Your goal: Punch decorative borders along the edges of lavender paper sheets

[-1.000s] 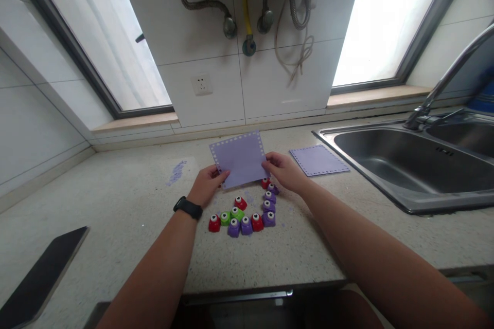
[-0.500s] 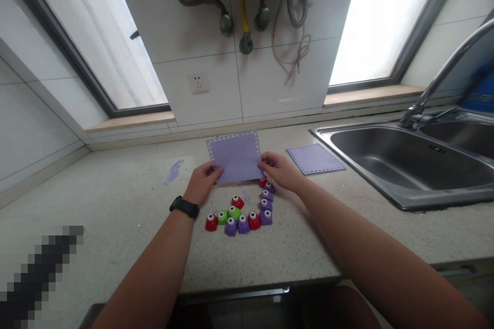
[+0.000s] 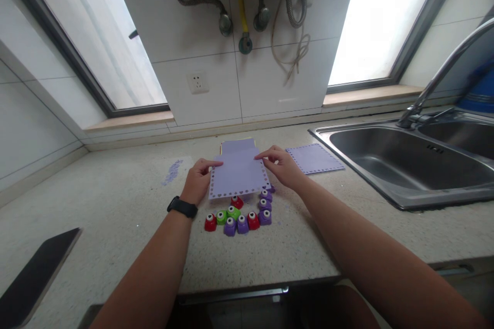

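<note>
A light purple paper sheet (image 3: pixel 239 175) with small shapes punched along its border is held above the counter. My left hand (image 3: pixel 198 180) grips its left edge, the thumb or a finger lying on top and the other fingers partly hidden. My right hand (image 3: pixel 281 167) pinches its right edge. Just below the sheet are several small craft punches with white buttons: red ones (image 3: pixel 210 222), green ones (image 3: pixel 221 217) and purple ones (image 3: pixel 242 224). The sheet hides part of the group. Behind it lies more purple paper (image 3: pixel 238 146) with a yellowish edge.
Another punched purple sheet (image 3: pixel 314 158) lies right of my right hand, near the steel sink (image 3: pixel 386 164). Purple paper scraps (image 3: pixel 172 172) are scattered on the left. A dark flat object (image 3: pixel 38 277) rests at the counter's left front.
The held sheet has tipped from nearly upright to a flatter tilt, its punched edge now toward me over the punches. The purple paper behind it has come into view. My fingers have shifted along its edges.
</note>
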A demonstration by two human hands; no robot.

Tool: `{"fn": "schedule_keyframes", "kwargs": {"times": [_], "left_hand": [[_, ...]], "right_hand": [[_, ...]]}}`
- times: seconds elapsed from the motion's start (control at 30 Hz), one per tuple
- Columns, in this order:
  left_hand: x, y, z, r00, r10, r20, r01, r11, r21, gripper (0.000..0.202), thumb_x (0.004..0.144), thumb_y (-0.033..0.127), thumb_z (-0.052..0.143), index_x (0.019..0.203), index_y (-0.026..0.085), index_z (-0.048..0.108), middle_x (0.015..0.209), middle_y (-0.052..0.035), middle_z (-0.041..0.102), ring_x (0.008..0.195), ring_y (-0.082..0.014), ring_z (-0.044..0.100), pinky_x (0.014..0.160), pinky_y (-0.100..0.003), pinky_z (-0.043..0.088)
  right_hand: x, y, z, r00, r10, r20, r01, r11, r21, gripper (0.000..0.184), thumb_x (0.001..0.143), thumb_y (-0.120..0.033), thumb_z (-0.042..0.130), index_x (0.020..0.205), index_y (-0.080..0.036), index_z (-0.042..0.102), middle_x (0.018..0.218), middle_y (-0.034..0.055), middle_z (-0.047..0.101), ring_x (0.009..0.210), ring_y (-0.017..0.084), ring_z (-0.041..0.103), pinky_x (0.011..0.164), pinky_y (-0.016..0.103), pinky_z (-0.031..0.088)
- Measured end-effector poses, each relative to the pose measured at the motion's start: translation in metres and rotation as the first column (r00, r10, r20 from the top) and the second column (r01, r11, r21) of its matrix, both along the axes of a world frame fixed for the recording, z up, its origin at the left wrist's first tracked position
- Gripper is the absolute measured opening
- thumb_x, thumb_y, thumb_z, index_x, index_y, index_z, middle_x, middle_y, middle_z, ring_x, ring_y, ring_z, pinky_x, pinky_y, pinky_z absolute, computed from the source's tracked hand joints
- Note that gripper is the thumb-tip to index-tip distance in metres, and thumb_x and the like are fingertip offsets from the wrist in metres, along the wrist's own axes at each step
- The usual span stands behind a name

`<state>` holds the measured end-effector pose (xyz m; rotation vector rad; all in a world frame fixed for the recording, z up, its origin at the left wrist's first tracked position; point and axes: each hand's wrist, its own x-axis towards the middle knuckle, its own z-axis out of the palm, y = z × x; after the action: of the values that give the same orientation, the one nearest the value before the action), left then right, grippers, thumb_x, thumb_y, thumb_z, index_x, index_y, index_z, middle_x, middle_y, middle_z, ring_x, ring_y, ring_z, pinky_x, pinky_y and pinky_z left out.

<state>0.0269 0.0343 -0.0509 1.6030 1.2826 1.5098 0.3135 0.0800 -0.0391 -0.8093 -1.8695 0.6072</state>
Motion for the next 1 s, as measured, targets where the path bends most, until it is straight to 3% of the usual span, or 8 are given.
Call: {"fn": "schedule_keyframes", "kwargs": {"times": [0.2, 0.4, 0.6, 0.77, 0.87, 1.0], "left_hand": [[0.0027, -0.0037, 0.0004, 0.996, -0.037, 0.084, 0.039, 0.999, -0.015, 0.036, 0.07, 0.029, 0.082, 0.105, 0.018, 0.08, 0.105, -0.0098, 0.078, 0.09, -0.0245, 0.071, 0.079, -0.036, 0.056], [0.0059, -0.0052, 0.0026, 0.993, -0.043, 0.113, 0.044, 0.999, -0.011, 0.043, 0.073, 0.032, 0.081, 0.114, 0.019, 0.076, 0.121, -0.0111, 0.075, 0.095, -0.0249, 0.073, 0.084, -0.039, 0.058], [0.0068, -0.0039, 0.0023, 0.995, -0.031, 0.095, 0.03, 0.999, 0.018, 0.034, 0.08, 0.031, 0.075, 0.111, 0.018, 0.076, 0.119, -0.011, 0.075, 0.104, -0.0258, 0.071, 0.092, -0.042, 0.056], [0.0047, -0.0028, 0.0028, 0.997, -0.034, 0.067, 0.032, 0.999, 0.036, 0.037, 0.076, 0.026, 0.077, 0.112, 0.02, 0.076, 0.116, -0.0087, 0.074, 0.106, -0.0251, 0.068, 0.09, -0.04, 0.055], [0.0028, -0.0022, 0.005, 0.999, -0.008, 0.047, 0.005, 0.998, 0.067, 0.035, 0.069, 0.024, 0.081, 0.104, 0.023, 0.078, 0.112, -0.0058, 0.068, 0.109, -0.0237, 0.062, 0.085, -0.034, 0.054], [0.0017, -0.0012, 0.0061, 0.998, 0.046, 0.052, -0.05, 0.996, 0.072, 0.013, 0.071, 0.031, 0.082, 0.078, 0.022, 0.075, 0.096, -0.0021, 0.06, 0.094, -0.0194, 0.059, 0.077, -0.029, 0.051]], "right_hand": [[-0.0029, -0.0045, 0.0003, 0.996, 0.059, -0.072, -0.067, 0.992, -0.104, 0.022, 0.09, -0.023, 0.059, 0.103, -0.022, 0.077, 0.101, 0.0055, 0.077, 0.091, 0.02, 0.069, 0.084, 0.038, 0.053], [-0.0028, -0.0069, 0.0026, 0.999, 0.031, -0.039, -0.034, 0.996, -0.085, 0.029, 0.089, -0.018, 0.057, 0.111, -0.023, 0.075, 0.111, 0.0054, 0.077, 0.098, 0.02, 0.071, 0.091, 0.039, 0.054], [-0.0017, -0.0039, 0.0003, 0.998, 0.044, -0.042, -0.047, 0.997, -0.068, 0.03, 0.09, -0.018, 0.055, 0.114, -0.023, 0.074, 0.112, 0.0053, 0.077, 0.098, 0.02, 0.071, 0.091, 0.039, 0.054], [-0.0028, -0.0027, -0.0024, 0.995, 0.07, -0.066, -0.077, 0.99, -0.117, 0.03, 0.089, -0.021, 0.059, 0.115, -0.023, 0.072, 0.111, 0.0061, 0.076, 0.091, 0.02, 0.071, 0.086, 0.039, 0.055], [-0.005, -0.0038, -0.003, 0.99, 0.092, -0.107, -0.112, 0.975, -0.193, 0.028, 0.087, -0.028, 0.064, 0.114, -0.023, 0.072, 0.102, 0.0062, 0.076, 0.079, 0.019, 0.068, 0.075, 0.037, 0.055], [-0.0075, -0.0081, 0.0018, 0.993, 0.071, -0.09, -0.088, 0.976, -0.2, 0.017, 0.086, -0.035, 0.066, 0.091, -0.02, 0.072, 0.086, 0.0039, 0.071, 0.078, 0.019, 0.062, 0.075, 0.035, 0.049]]}}
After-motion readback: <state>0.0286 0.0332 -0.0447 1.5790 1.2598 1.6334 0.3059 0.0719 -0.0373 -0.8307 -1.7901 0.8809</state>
